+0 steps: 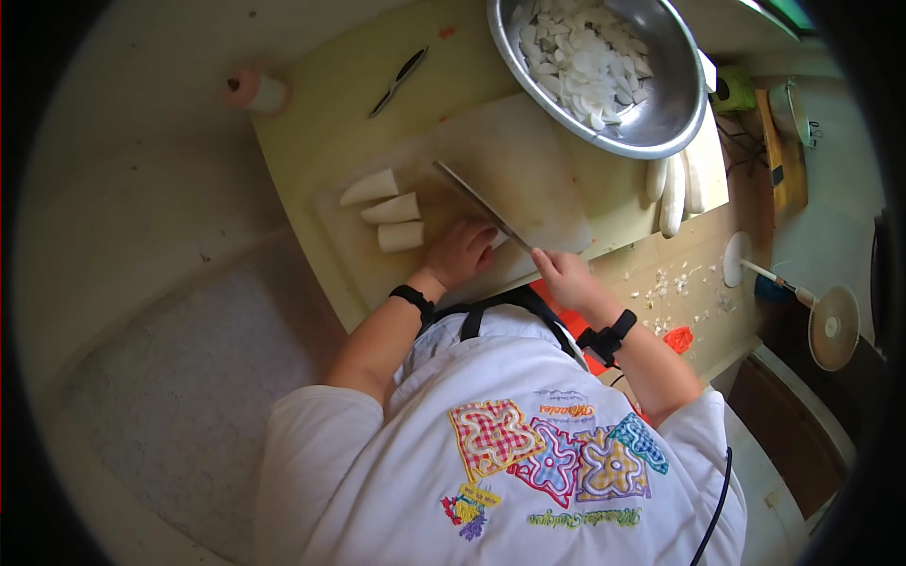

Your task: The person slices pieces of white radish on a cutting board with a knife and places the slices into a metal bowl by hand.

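My right hand (564, 279) is closed around the handle of a kitchen knife (479, 200), whose blade points up and left across the cutting board (514, 141). Beside the blade, my left hand (460, 253) has its fingers curled down on a white radish piece (500, 238), mostly hidden under them. Left of the blade lie three cut radish chunks: a tapered one (370, 187), a middle one (391, 208) and a blunt one (401, 236). A large metal bowl (672, 118) at the upper right holds many white radish slices (587, 61).
Several whole peeled radishes (674, 193) lie at the table's right edge, partly beneath the bowl. A black-and-silver tool, perhaps a peeler (398, 81), rests behind the board. A pink-topped container (260, 91) stands at the left corner. White scraps (681, 281) and a fan (833, 326) are at right.
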`<state>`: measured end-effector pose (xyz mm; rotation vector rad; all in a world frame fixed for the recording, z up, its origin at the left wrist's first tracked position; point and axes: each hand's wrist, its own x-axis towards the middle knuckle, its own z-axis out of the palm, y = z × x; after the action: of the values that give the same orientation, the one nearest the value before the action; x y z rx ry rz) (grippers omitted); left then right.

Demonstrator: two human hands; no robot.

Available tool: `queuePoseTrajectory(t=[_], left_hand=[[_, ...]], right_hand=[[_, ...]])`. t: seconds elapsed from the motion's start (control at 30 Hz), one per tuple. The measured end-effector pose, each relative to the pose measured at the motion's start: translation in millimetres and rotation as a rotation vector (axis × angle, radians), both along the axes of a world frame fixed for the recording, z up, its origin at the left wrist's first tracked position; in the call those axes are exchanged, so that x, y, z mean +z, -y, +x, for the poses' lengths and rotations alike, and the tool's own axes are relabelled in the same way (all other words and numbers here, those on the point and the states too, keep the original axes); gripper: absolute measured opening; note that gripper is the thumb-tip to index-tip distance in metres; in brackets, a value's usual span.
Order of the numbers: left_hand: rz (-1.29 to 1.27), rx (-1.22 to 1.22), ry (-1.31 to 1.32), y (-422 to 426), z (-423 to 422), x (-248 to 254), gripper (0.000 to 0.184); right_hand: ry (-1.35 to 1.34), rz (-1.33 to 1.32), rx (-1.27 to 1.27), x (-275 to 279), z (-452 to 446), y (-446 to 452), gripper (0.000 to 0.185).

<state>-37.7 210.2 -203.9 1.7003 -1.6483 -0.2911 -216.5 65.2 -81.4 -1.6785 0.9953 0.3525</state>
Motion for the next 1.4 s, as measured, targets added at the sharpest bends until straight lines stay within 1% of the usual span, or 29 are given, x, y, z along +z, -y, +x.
queuePoseTrajectory(t=[0.03,0.1,0.17,0.23,0.3,0.33,0.4,0.43,0.5,0.6,0.8,0.93,1.0,1.1,1.23,1.4], left_hand=[[-0.018,-0.003,0.010,2,1,-2,0.036],[0.046,-0.008,-0.001,0,1,0,0.036],[0.045,-0.013,0.005,1,2,5,0.035],[0.048,-0.019,0.012,1,3,7,0.035],[0.059,-0.009,-0.011,1,1,9,0.034],[0.053,-0.014,-0.005,1,1,11,0.034],[0.130,0.005,-0.095,-1,-1,15,0.031],[0.127,0.004,-0.089,-2,-1,17,0.031],[0.142,0.023,-0.068,-5,2,23,0.028],[0.158,0.022,-0.087,-10,4,30,0.025],[0.140,0.054,-0.040,-6,1,41,0.018],[0.153,0.096,-0.038,1,-4,48,0.013],[0.178,0.116,-0.011,5,-5,48,0.011],[0.220,0.127,-0.006,8,-5,48,0.010],[0.239,0.146,-0.006,10,-6,49,0.009],[0.181,0.139,0.003,12,-5,46,0.008]], right_hand=[[0.010,-0.018,-0.003,1,0,-1,0.059],[0.062,-0.016,-0.037,-6,-4,-8,0.061],[0.075,-0.005,-0.055,-20,-10,-10,0.059],[0.089,0.008,-0.074,-17,-8,-10,0.058],[0.090,0.010,-0.037,-9,-8,-12,0.048],[0.096,0.004,-0.042,-11,-10,-13,0.048],[0.099,0.006,-0.036,-21,-15,-15,0.035],[0.104,0.003,-0.037,-24,-17,-15,0.035],[0.131,-0.126,0.012,-25,-19,-15,0.026],[0.071,-0.168,0.004,-14,-25,-14,0.026],[0.104,-0.078,-0.053,5,-39,-19,0.023],[0.108,-0.079,-0.041,14,-38,-20,0.023],[0.021,-0.078,-0.022,24,-36,-21,0.023],[0.073,-0.145,0.029,19,-38,-23,0.022],[0.062,-0.125,0.028,11,-40,-23,0.023],[0.062,-0.133,0.051,4,-42,-22,0.023]])
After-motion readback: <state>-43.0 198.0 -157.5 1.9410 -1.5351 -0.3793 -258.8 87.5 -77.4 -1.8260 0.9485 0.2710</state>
